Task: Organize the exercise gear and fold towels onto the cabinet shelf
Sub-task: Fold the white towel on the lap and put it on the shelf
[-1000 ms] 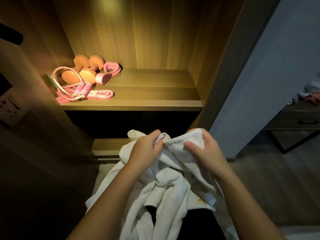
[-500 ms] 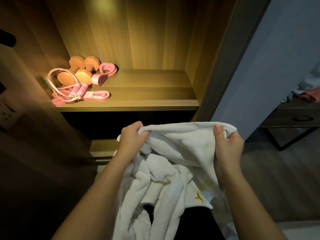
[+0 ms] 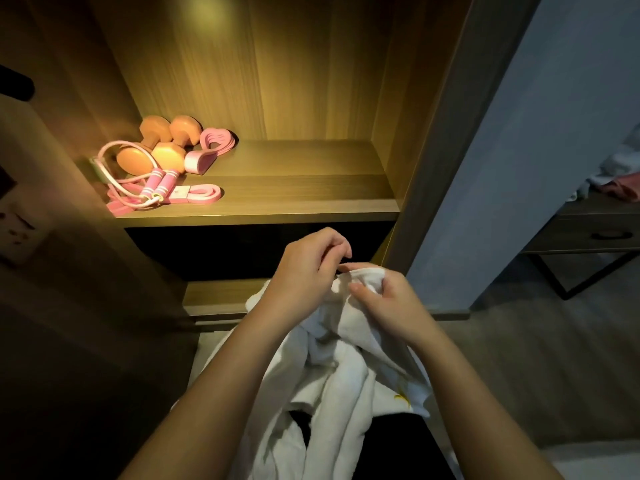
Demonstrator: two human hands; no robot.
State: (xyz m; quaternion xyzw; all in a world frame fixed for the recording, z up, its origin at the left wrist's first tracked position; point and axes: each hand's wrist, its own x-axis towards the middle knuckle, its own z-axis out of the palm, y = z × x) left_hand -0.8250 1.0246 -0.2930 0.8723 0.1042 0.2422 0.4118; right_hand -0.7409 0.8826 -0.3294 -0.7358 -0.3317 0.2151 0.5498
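Below shelf (image 3: 277,202), right hand (image 3: 388,303) seemingly grips towel (image 3: 332,375)

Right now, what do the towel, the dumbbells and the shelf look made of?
Towel: white terry-like cloth, matte; it drapes and bunches.
Dumbbells: orange smooth coating, probably rubber or vinyl; slight sheen.
Shelf: wood-grain board, matte, likely laminate; straight grain lines.

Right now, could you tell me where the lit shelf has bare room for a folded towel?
The shelf is bare from the flat pink band rightward to the cabinet's right wall. Its left end is crowded: dumbbells, jump rope, heart-shaped band.
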